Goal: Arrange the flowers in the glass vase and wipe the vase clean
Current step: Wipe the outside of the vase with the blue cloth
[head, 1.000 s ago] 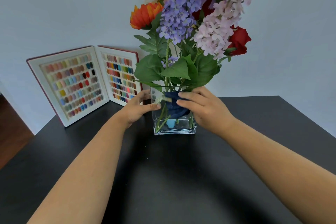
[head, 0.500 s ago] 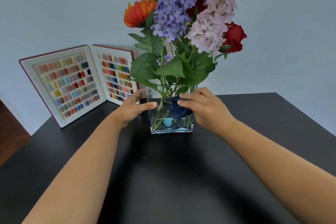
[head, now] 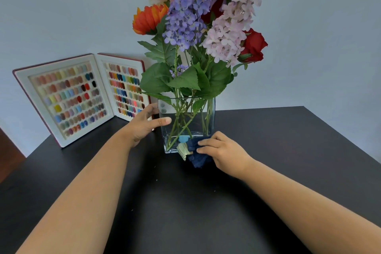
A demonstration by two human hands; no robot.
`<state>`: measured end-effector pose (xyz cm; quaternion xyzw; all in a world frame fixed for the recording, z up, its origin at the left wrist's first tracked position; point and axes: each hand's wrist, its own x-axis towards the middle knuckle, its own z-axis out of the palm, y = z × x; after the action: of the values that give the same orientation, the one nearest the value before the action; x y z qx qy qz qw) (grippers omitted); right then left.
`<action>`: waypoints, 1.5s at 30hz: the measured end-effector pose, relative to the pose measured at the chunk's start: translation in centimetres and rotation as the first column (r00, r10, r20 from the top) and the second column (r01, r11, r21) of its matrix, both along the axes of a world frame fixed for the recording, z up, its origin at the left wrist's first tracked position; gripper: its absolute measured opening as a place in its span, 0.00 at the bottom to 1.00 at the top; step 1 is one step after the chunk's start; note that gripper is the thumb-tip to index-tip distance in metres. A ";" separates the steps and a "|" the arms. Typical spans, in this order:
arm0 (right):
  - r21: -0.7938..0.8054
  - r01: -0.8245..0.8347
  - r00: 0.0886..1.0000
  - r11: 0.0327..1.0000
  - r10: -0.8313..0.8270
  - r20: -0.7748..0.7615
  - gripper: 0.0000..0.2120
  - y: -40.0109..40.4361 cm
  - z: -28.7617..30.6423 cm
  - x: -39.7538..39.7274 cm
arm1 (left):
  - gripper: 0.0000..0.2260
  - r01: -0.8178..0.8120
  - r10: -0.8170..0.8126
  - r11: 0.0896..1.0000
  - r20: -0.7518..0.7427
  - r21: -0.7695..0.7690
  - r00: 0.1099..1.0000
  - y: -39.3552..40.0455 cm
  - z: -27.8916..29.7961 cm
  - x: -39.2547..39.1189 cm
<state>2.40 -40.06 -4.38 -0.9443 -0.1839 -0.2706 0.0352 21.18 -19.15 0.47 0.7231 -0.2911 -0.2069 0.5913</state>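
Right hand (head: 223, 151) grip hides part of the cloth (head: 197, 155).

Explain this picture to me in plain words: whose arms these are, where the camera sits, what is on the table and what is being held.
No machine here: these are a person's two bare arms, seen from one wide-angle camera worn on the head, looking forward and down. On the black table stands a clear rectangular glass vase holding a bunch of artificial-looking flowers in orange, purple, pink and red, with a little water at the bottom. The left hand steadies the vase's left side, thumb on the front glass. The right hand presses a dark blue cloth against the vase's lower front corner, its grip closed on the cloth. Behind, against the wall, stands an open red-edged display book of coloured nail samples.
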 end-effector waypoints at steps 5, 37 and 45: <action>-0.009 -0.006 1.000 1.000 0.007 0.030 0.18 -0.1 2.2 -0.2 | 0.32 0.024 -0.023 1.000 -0.021 0.017 1.000 0.1 0.5 -0.4; 0.940 0.342 0.940 0.002 0.009 -0.342 0.18 0.4 3.3 -3.5 | 0.18 -0.595 0.588 0.760 -0.111 -0.262 0.801 -2.1 -5.4 -9.0; 0.850 0.362 0.932 -0.383 0.130 -0.338 0.08 1.3 3.9 -7.6 | 0.19 0.009 -0.122 0.968 -0.438 -0.251 0.891 -5.8 -5.1 -20.2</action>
<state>-5.17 -38.74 -0.51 -0.5366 0.2322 -0.1596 0.7954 1.03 -24.97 -4.60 0.5675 -0.1938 -0.3515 0.7189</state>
